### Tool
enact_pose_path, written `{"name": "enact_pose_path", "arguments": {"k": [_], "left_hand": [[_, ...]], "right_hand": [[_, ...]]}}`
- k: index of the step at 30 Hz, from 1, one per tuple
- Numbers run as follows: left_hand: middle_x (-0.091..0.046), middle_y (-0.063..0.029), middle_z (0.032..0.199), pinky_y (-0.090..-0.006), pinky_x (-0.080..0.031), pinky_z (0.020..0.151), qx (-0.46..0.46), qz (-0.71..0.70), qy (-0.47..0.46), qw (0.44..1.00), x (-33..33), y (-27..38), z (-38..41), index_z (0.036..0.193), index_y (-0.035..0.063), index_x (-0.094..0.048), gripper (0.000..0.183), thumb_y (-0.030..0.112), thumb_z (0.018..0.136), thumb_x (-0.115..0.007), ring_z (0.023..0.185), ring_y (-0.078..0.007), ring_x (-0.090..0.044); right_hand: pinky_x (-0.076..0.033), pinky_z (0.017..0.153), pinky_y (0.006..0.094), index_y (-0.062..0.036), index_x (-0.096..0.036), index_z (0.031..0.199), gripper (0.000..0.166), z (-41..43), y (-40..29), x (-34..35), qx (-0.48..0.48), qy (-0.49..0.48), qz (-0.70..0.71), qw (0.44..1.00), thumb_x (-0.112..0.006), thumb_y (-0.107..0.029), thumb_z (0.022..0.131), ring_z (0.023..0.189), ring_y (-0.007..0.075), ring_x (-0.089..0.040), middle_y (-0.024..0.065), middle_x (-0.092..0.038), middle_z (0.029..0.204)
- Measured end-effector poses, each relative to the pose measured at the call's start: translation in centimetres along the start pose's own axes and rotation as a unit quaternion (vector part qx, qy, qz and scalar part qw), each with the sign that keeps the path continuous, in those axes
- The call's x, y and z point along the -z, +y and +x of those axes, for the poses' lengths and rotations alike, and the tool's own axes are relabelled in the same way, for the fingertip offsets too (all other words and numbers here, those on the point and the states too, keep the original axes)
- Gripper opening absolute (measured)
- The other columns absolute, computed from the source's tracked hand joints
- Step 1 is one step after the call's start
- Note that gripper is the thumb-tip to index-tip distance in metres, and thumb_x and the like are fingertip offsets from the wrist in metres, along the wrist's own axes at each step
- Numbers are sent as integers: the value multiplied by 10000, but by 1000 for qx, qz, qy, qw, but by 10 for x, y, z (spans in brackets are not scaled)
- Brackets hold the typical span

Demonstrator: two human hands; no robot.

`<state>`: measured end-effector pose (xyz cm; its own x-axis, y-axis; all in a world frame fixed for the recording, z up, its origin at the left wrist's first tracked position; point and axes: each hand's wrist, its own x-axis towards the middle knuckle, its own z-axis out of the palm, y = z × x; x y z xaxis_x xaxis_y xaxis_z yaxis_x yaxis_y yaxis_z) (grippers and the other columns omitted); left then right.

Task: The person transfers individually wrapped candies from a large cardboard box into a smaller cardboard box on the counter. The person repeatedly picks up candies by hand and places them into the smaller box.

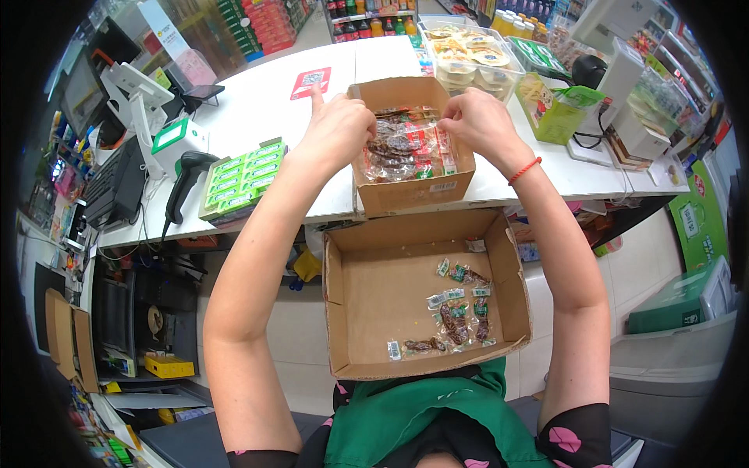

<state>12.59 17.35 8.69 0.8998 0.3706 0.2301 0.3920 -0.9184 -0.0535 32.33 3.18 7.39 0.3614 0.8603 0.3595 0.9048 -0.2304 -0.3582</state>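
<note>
An upper cardboard box (404, 199) on the counter holds several clear packets of dark brown snack food with red and green labels. My left hand (339, 128) reaches over its left side, fingertips pinching the left end of a top packet (401, 143). At the other side, my right hand (485, 126) pinches that packet's right end between thumb and fingers. Below, a shallow open cardboard box (386, 298) lies between my body and the counter. Several small clear packets (453, 322) of brown food are scattered over its right half and near edge.
On the white counter (263, 99), a barcode scanner (187, 181) and green chewing-gum packs (243, 175) stand left. A clear tub of packaged food (474, 52) stands behind the upper box. To the right are a green carton (547, 111) and a white device (620, 88) with cables.
</note>
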Motion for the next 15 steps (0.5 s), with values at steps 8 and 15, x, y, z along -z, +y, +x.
{"name": "enact_pose_path", "arguments": {"k": [8,15], "left_hand": [[-688,-53,882,-698,-201,1096,-4,12,4,1000,-2,3,6,837,85,-715,45,91,825,-673,1012,-270,-631],[-680,-63,873,-543,-368,1015,-48,-59,124,989,14,25,-14,873,76,-706,60,127,860,-678,921,-280,-639]], "right_hand": [[-536,846,421,-60,-766,853,159,3,-1,1,-22,-32,10,999,-726,-191,773,894,308,-693,153,-728,878],[-532,831,416,-52,-750,894,204,-19,-13,23,3,26,50,998,-720,-226,793,875,302,-691,147,-720,851]]}}
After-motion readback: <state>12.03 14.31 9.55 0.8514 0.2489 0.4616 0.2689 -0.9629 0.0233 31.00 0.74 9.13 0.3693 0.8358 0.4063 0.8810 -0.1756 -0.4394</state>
